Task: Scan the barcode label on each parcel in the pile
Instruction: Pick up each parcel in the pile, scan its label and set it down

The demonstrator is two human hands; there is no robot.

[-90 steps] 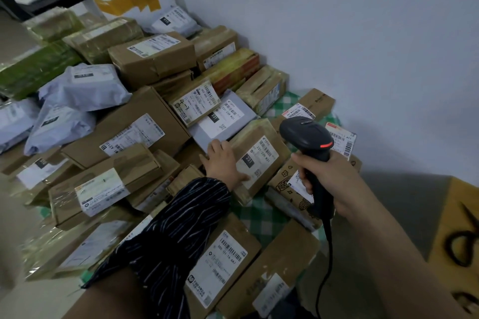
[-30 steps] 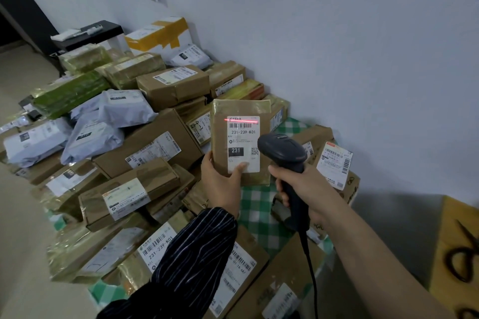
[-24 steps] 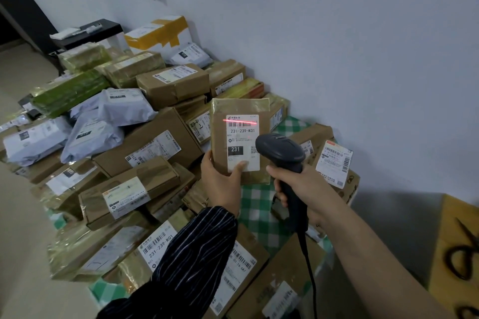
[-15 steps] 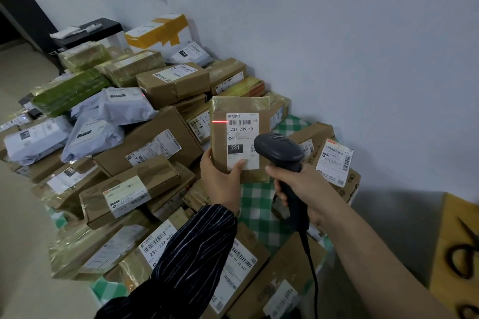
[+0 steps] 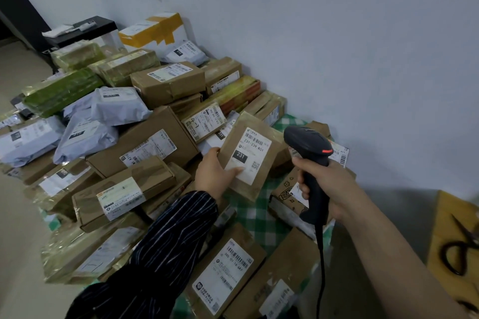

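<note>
Mid-frame, my left hand (image 5: 212, 176) pinches the tilted brown parcel (image 5: 268, 160), label (image 5: 247, 154) facing me; my right hand (image 5: 326, 186) wraps the barcode scanner (image 5: 307, 144) beside it. No beam shows, so next I'd aim at the barcode.

The person wore a long sleeve (image 5: 168, 241) on the left arm only. Its cloth was dark, somewhere between navy and black, and thin pale stripes ran along the length of the arm. Some of these lines looked broken or uneven. The fabric hung loose and lay in soft folds, bunching more towards the elbow. The cuff (image 5: 204, 199) ended at the wrist, leaving the left grip (image 5: 212, 176) uncovered. The right forearm (image 5: 388, 241) was bare from the edge of the view to the wrist, and the right grip (image 5: 326, 184) was bare as well.
</note>
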